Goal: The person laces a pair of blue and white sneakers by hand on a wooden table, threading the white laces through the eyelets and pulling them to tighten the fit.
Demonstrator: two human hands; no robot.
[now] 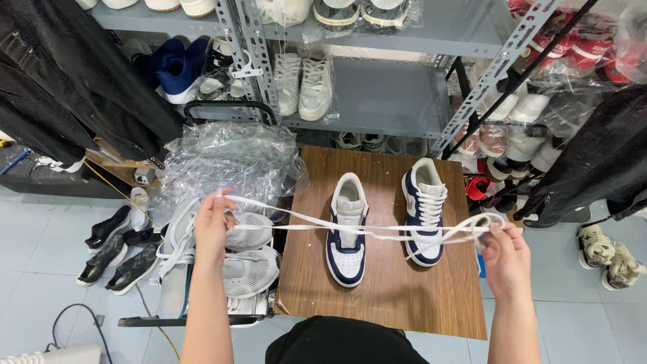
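Note:
A long white shoelace (pixel 377 232) is stretched between my two hands above a small wooden table (pixel 384 296). My left hand (pixel 212 226) pinches its ends at the left, off the table's edge. My right hand (pixel 504 253) grips the other end at the right. On the table stand two navy and white sneakers. The left sneaker (pixel 348 232) has no lace and lies under the stretched lace. The right sneaker (pixel 424 212) is laced with a white lace.
Grey mesh shoes (pixel 249 259) and crumpled clear plastic (pixel 229 162) sit left of the table. Metal shelves (pixel 377 101) with wrapped sneakers stand behind it. Black shoes (pixel 114 253) lie on the tiled floor at left. Dark jackets (pixel 74 87) hang at both sides.

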